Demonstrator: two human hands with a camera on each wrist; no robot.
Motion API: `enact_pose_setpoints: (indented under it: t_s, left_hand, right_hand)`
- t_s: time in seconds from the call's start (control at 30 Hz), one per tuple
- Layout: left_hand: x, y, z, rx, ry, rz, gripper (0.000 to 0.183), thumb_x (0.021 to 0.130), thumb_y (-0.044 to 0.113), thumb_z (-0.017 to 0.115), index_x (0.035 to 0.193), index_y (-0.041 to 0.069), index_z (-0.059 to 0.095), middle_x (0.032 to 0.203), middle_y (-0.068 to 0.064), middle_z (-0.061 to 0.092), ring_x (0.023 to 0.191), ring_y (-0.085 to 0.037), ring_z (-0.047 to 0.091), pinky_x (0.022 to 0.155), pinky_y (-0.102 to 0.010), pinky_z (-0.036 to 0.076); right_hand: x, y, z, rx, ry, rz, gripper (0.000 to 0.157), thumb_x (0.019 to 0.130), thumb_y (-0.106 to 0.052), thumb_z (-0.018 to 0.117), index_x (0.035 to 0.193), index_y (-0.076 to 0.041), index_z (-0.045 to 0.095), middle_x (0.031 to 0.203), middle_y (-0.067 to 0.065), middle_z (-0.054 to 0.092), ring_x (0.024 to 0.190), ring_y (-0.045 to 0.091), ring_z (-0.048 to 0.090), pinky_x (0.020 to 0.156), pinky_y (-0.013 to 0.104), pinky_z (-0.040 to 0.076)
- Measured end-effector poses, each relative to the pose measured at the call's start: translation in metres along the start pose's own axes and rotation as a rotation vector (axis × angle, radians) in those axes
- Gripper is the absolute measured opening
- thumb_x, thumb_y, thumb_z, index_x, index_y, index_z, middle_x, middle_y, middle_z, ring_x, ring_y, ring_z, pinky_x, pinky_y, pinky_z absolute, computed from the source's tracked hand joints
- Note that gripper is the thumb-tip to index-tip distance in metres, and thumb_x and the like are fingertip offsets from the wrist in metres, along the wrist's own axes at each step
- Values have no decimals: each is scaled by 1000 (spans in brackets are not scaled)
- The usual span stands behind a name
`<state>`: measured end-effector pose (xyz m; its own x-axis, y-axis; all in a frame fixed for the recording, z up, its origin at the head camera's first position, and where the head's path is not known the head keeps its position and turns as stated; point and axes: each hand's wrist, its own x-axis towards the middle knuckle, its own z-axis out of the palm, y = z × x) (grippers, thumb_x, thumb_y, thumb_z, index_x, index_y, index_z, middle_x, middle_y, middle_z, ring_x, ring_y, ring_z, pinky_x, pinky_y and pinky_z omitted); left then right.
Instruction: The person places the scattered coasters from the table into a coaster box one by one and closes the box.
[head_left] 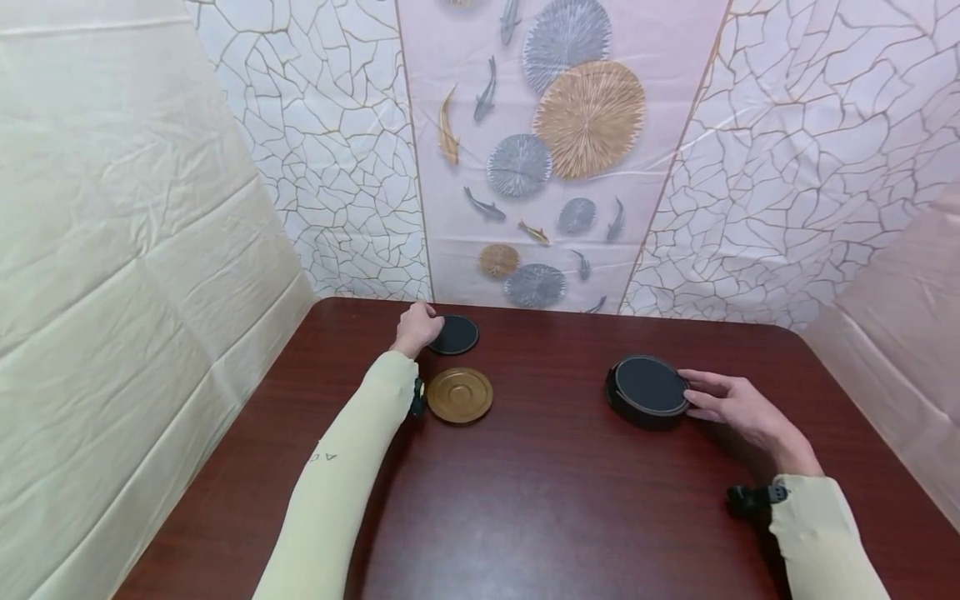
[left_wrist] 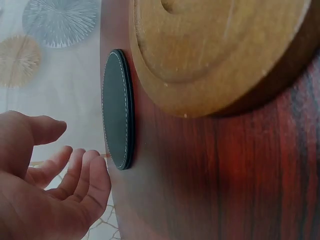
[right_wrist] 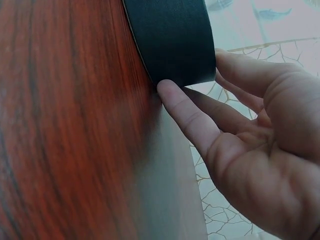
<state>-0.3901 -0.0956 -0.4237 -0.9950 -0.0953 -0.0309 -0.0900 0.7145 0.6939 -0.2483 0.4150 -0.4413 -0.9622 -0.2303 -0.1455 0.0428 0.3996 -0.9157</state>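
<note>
My left hand [head_left: 417, 330] hovers at the left of a thin round black coaster [head_left: 456, 335] with white edge stitching, which lies flat near the table's far edge. In the left wrist view, the loosely bent fingers [left_wrist: 95, 175] stand a little apart from the coaster [left_wrist: 116, 110]. Just nearer lies a round brown wooden coaster [head_left: 460, 395] with ring grooves. On the right, my right hand [head_left: 738, 408] touches the right side of a round black coaster holder [head_left: 648, 392]. One fingertip [right_wrist: 167, 87] rests low against its side wall [right_wrist: 170, 40], while the others meet the wall higher up.
The dark red wooden table [head_left: 525, 517] has rounded far corners. A patterned cloth [head_left: 352, 150] hangs behind it, and pale cloth walls [head_left: 150, 275] stand at both sides. A small black device [head_left: 750, 502] is strapped at the right wrist.
</note>
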Motion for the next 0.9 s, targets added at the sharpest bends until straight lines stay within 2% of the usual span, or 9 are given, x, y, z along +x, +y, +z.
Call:
enact_pose_setpoints:
  t_s: [0.23,0.43,0.57,0.67,0.73,0.83,0.9]
  left_hand:
    - [1,-7,-3,-25,-79,-7,43,96,29,60,129,3,49,123,-20,56,112,-35,55,96,-46,47]
    - [-2,-13,0,-32,-101,-63,52,94,34,64,132,4,45,126,-21,51,107,-35,56,88,-43,49]
    - [-4,-15,1,29,-129,-107,73,93,42,65,145,1,33,138,-26,42,121,-39,51,97,-47,47]
    - [-5,-12,1,101,-158,-114,93,91,48,66,153,0,16,149,-30,30,133,-44,41,106,-52,42]
    - [-6,-9,3,150,-170,-112,101,89,51,66,155,0,10,151,-32,26,135,-47,38,107,-53,41]
    - [-7,-6,4,217,-172,-117,102,88,54,66,155,-1,12,148,-33,29,131,-46,42,103,-52,43]
    - [-7,-6,5,240,-157,-124,97,88,54,67,152,-2,20,141,-32,36,125,-44,47,99,-50,46]
  right_hand:
    - [0,-2,-1,14,2,0,69,98,-22,61,152,3,27,153,36,27,101,0,67,88,31,56]
    - [-2,0,0,6,6,11,69,97,-23,62,152,3,28,152,36,28,101,0,67,88,32,56]
    - [-1,1,0,-7,2,11,70,97,-24,62,152,2,28,152,36,28,102,1,67,89,33,56]
    - [-2,0,0,-14,6,8,69,97,-23,62,152,2,28,152,36,27,101,1,67,88,33,56]
    - [-2,0,-1,-14,7,5,69,97,-23,62,152,2,29,152,36,27,101,0,67,88,32,56]
    - [-3,-2,0,-15,10,1,69,97,-22,62,151,3,29,152,36,27,100,-1,67,88,32,56]
    - [-2,-3,0,-14,9,4,68,97,-22,62,151,3,29,152,36,27,100,-1,67,88,32,56]
